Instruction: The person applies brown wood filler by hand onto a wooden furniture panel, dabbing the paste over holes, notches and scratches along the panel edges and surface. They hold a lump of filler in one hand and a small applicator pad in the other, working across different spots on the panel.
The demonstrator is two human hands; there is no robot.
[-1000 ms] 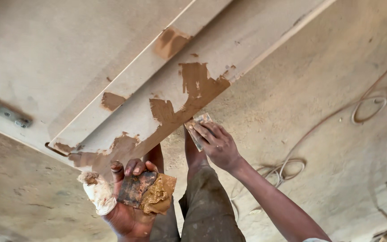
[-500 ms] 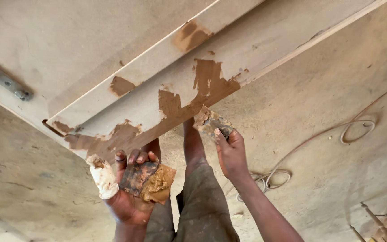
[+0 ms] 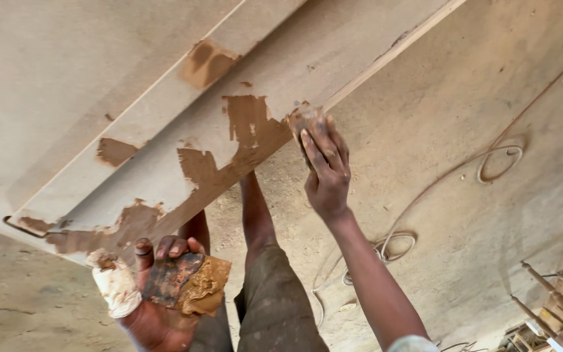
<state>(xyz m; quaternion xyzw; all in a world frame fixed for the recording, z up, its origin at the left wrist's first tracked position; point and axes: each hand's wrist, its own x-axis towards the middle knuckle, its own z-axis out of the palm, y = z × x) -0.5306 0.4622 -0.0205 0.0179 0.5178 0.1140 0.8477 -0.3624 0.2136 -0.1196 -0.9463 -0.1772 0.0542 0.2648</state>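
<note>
Right hand: the right hand pressed a small flat scraper against the edge of the pale wooden board, fingers curled tight around it.
Left hand: the left hand lay half open, palm up, under a dirty plate with a lump of brown filler paste; its thumb wore a white wrap.
Paste on board: brown smears ran along the lower strip.
Risk one: the lump sat near the plate's edge, so a tilt could have dropped it on the dusty floor.
Risk two: the scraper could have slipped off the board's edge.
Risk three: loose cable loops near the legs could have tripped the person.
</note>
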